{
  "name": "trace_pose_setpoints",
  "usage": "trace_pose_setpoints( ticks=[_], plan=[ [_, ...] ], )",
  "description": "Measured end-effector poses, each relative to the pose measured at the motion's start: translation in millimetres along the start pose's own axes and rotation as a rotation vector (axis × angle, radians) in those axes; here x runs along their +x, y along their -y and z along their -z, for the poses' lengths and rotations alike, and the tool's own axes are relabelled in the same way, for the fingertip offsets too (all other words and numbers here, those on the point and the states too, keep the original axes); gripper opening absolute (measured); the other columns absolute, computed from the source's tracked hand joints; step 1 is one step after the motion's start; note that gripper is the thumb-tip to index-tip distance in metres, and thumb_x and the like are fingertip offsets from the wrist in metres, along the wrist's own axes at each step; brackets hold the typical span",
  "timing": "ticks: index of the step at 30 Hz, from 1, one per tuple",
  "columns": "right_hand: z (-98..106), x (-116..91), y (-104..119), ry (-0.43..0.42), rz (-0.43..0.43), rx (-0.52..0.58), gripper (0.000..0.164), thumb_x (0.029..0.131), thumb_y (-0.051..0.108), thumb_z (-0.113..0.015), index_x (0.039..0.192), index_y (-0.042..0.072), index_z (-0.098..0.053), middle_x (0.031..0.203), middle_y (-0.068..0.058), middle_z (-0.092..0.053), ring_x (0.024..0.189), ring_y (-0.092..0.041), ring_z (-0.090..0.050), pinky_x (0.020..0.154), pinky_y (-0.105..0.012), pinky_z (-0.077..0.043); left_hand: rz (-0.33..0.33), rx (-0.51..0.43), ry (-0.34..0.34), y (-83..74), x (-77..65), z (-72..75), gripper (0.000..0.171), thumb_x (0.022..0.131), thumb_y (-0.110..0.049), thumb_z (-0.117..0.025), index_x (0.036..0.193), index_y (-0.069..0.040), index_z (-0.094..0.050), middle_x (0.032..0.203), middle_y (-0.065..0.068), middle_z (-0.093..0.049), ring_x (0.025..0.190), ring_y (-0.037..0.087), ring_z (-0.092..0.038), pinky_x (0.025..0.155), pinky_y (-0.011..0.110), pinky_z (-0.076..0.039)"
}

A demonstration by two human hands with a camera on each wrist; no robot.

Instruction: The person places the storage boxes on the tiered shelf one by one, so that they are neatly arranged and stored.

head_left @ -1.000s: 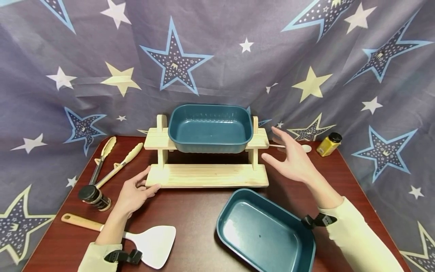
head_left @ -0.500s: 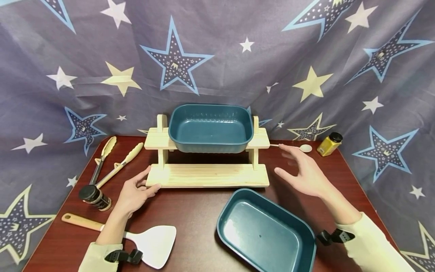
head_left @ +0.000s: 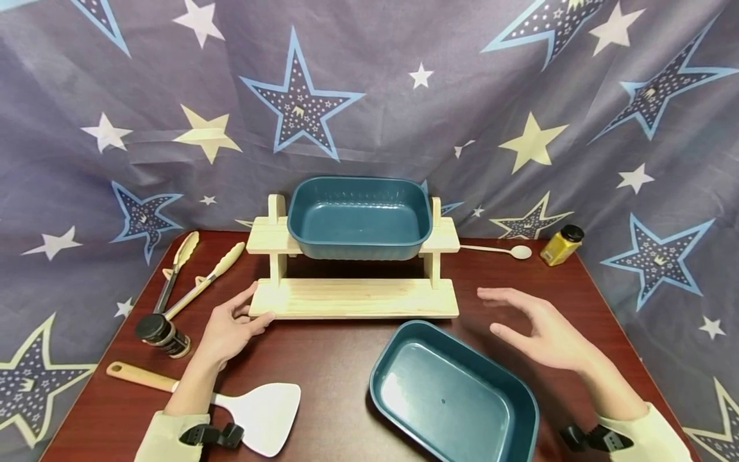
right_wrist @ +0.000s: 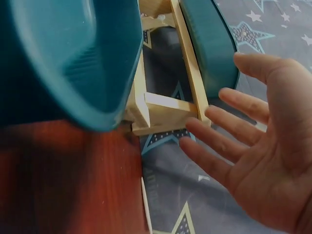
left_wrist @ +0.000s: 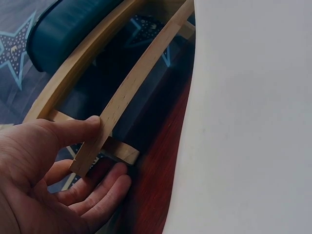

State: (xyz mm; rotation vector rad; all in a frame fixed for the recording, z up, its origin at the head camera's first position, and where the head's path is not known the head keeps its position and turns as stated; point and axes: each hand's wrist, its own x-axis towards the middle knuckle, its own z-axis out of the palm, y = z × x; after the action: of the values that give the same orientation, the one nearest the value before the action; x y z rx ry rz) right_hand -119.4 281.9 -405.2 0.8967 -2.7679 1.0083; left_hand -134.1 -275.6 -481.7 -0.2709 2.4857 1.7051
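A two-tier wooden shelf rack (head_left: 353,298) stands at the back middle of the table. On its upper board sits a blue-green rectangular basin (head_left: 359,221). My left hand (head_left: 228,330) grips the left end of the lower board; the left wrist view has the thumb against the board (left_wrist: 114,105) and the fingers curled beneath it. My right hand (head_left: 545,330) is in the air to the right of the rack, touching nothing, its fingers apart in the right wrist view. A second blue-green basin (head_left: 444,398) rests at an angle on the table, left of and below that hand.
Tongs (head_left: 199,282), a black-capped spice jar (head_left: 164,335) and a white-bladed turner (head_left: 262,414) lie at the left, the turner passing under my left forearm. A pale spoon (head_left: 519,251) and a yellow bottle (head_left: 561,246) are at the back right, before a star-printed cloth (head_left: 369,96).
My right hand has moved away from the rack's right side, toward the right and nearer to me. My left hand keeps its hold on the lower board, and the basins stay put.
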Motion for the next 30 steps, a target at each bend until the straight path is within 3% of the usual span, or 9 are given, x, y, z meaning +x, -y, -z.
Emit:
trace_pose_setpoints(
  ticks=[7,10,16,24,30],
  plan=[
    [-3.3,-26.4,-4.4,0.0,-0.018,0.027,0.06,0.093,0.009,-0.083,0.144,0.033,-0.064,0.141,0.012,-0.069,0.132,0.004,-0.061,0.105,-0.007,-0.042,0.001,0.004,0.004,-1.7,0.4,-1.2,0.086,0.095,-0.015,-0.082,0.167,-0.017,-0.035,0.124,0.02,-0.07,0.082,0.009,-0.074,0.076,0.026,-0.063],
    [-5.8,-36.0,-7.2,-0.001,-0.023,0.051,0.059,0.092,0.007,-0.082,0.143,0.031,-0.065,0.14,0.011,-0.07,0.131,0.004,-0.061,0.105,-0.008,-0.044,0.001,0.007,-0.001,-1.7,1.1,-1.0,0.086,0.095,-0.015,-0.082,0.167,-0.018,-0.035,0.117,0.017,-0.071,0.082,0.009,-0.074,0.076,0.026,-0.063],
    [-10.4,-53.7,-15.8,0.036,-0.045,0.207,0.057,0.094,-0.003,-0.078,0.143,0.022,-0.064,0.143,0.01,-0.068,0.127,0.0,-0.066,0.099,-0.021,-0.056,0.0,0.014,-0.011,-1.5,1.4,-0.1,0.086,0.095,-0.015,-0.082,0.167,-0.018,-0.036,0.108,0.011,-0.071,0.081,0.009,-0.074,0.075,0.025,-0.062],
    [-15.0,-73.2,-20.3,0.056,-0.069,0.305,0.053,0.096,-0.005,-0.074,0.144,0.012,-0.063,0.145,0.005,-0.067,0.127,-0.007,-0.069,0.098,-0.023,-0.057,0.004,0.025,-0.013,-2.0,-0.6,-0.4,0.086,0.095,-0.016,-0.082,0.167,-0.018,-0.036,0.114,0.016,-0.072,0.081,0.008,-0.074,0.074,0.024,-0.062],
    [-19.5,-85.6,-24.7,0.068,-0.079,0.391,0.052,0.097,-0.008,-0.071,0.147,-0.001,-0.058,0.147,0.008,-0.065,0.129,-0.006,-0.068,0.097,-0.024,-0.058,-0.007,-0.004,-0.003,-2.4,-2.4,-0.8,0.087,0.095,-0.015,-0.082,0.168,-0.016,-0.034,0.13,0.024,-0.068,0.083,0.0,-0.072,0.077,0.023,-0.061]
  ],
)
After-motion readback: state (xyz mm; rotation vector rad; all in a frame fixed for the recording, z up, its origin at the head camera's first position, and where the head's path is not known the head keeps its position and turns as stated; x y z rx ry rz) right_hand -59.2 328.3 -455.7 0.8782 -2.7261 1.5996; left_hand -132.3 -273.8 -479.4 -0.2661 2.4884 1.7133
